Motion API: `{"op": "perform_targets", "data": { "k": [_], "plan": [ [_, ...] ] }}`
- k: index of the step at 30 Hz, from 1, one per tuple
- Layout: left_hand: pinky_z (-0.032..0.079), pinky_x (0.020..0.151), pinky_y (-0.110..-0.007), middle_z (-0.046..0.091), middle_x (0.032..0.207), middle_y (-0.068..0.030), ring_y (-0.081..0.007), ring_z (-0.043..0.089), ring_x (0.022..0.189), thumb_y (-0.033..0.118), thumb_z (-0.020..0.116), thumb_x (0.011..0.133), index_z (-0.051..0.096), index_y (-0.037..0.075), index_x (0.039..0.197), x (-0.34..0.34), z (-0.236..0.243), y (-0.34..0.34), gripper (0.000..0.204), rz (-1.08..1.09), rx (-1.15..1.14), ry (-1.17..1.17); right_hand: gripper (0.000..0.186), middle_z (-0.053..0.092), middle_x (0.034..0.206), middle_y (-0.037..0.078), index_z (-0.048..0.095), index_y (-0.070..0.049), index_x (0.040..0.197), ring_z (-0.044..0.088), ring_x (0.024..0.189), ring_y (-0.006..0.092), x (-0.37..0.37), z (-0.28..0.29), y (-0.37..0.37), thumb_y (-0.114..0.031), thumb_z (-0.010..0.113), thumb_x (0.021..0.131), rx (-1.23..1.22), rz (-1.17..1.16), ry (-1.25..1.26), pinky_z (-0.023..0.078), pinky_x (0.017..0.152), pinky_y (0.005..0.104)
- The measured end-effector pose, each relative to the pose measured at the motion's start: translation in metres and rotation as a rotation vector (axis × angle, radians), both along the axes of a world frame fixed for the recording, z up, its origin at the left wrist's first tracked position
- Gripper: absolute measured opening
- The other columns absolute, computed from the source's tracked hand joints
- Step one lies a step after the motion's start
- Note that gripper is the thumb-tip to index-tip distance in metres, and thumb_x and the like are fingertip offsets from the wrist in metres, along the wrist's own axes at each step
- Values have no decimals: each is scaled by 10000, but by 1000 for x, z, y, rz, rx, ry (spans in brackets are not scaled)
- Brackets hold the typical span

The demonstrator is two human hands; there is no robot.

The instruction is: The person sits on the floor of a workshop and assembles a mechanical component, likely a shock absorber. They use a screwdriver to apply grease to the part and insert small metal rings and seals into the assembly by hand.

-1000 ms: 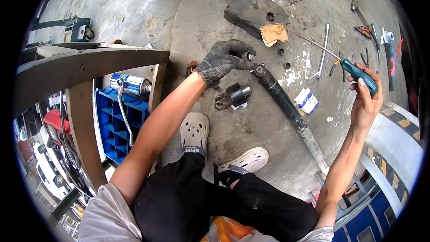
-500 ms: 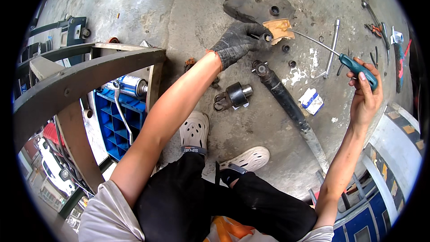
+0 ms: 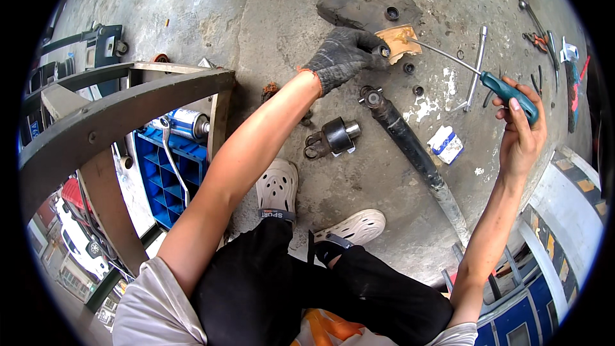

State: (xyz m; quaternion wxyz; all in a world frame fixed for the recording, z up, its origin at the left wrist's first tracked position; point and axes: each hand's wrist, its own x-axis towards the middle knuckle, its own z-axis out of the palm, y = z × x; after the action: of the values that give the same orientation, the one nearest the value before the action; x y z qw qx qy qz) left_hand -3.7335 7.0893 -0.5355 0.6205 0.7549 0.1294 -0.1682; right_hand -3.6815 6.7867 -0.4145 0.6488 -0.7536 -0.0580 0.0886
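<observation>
Far left, blue divided tray (image 3: 157, 182), partly blocked by long wrench (image 3: 171, 157) across it. Chunky black joint piece (image 3: 333, 138) on floor. Gloved left hand (image 3: 346, 57) pinching small round part (image 3: 384, 51), mostly buried in fingers, so hard to make out. Tan cardboard scrap (image 3: 398, 41) just beside it, brownish smear on top. Black shaft (image 3: 413, 150) on floor, lower end tough to see. Green screwdriver (image 3: 503, 91) gripped in bare right hand (image 3: 524, 127), tip at cardboard; can't tell if touching.
</observation>
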Motion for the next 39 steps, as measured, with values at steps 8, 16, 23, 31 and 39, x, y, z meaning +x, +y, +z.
{"op": "perform_targets", "data": {
  "k": [8,16,23,31,39],
  "plan": [
    [504,856,-297,712,998,-80,-135,639,915,156,816,737,706,0,1104,-3,-9,0,414,40,-81,0,324,623,1187,261,547,54,1191,672,865,223,1,1,-3,-78,615,903,73,-3,38,512,705,261],
    [505,821,-283,708,993,-76,-129,636,890,149,815,748,700,5,1124,-3,0,-1,419,41,-6,11,355,543,1280,298,509,53,1229,640,905,239,-4,21,-45,-89,585,912,255,-55,56,513,724,254],
    [524,840,-307,727,991,-88,-144,653,918,160,836,702,713,24,1092,-29,6,15,430,79,29,-46,381,516,1297,293,484,46,1241,604,933,257,-17,29,-50,-123,590,916,284,-22,90,489,764,259],
    [539,842,-283,711,1023,-45,-113,650,934,-1,829,686,718,19,1056,-70,52,23,387,113,-58,-338,464,513,1215,254,446,-1,1155,594,840,252,-58,82,-62,-173,707,812,261,88,-35,499,728,265],
    [537,826,-294,703,1027,-86,-147,651,929,9,828,687,720,12,1055,-76,84,16,383,90,-70,-460,427,526,1150,249,439,-21,1069,607,737,233,-77,104,-37,-171,726,789,177,180,-97,527,685,286]
  ]
}}
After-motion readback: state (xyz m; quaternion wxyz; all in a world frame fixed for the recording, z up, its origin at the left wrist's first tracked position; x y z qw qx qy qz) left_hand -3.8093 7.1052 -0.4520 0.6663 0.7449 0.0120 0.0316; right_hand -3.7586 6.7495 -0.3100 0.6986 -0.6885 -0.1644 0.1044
